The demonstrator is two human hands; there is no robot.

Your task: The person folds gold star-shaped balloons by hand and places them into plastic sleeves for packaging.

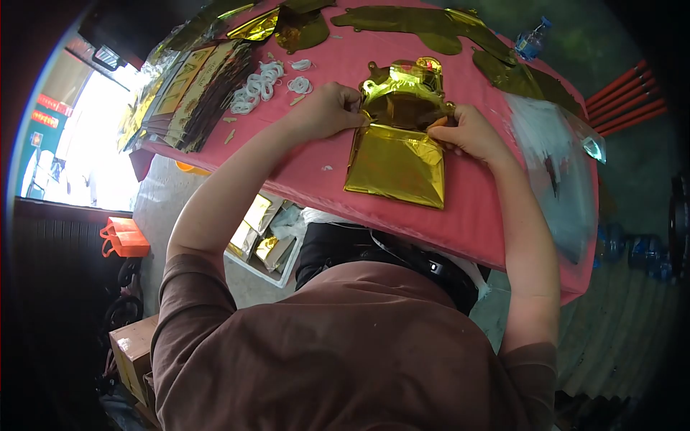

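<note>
From the head camera, we take the gold foil piece [399, 140] as our landmark; it lies flat on the pink table [474, 215], close to the near edge, so both arms reach it without stretching. Our left hand [327, 109] pinches the foil's upper left edge between thumb and fingertips, and our right hand [467, 131] pinches its upper right edge the same way. Gripped on both sides, the crinkly sheet stays taut and cannot slide on the cloth. The lower half of the foil is a flat folded square, pointing toward us; the upper half is darker and rumpled between the hands.

Left of the foil sit white ribbon coils [267, 80], just beyond the left hand, within easy reach. Farther left of the foil, stacked packets [190, 90] fan along the table edge. Beyond the foil, more gold foil shapes [431, 25] spread flat. To its far right lies a clear plastic bag [553, 144], and beyond that a water bottle [532, 42]. Below the foil, under the table, a box of gold packs [262, 241] stands.
</note>
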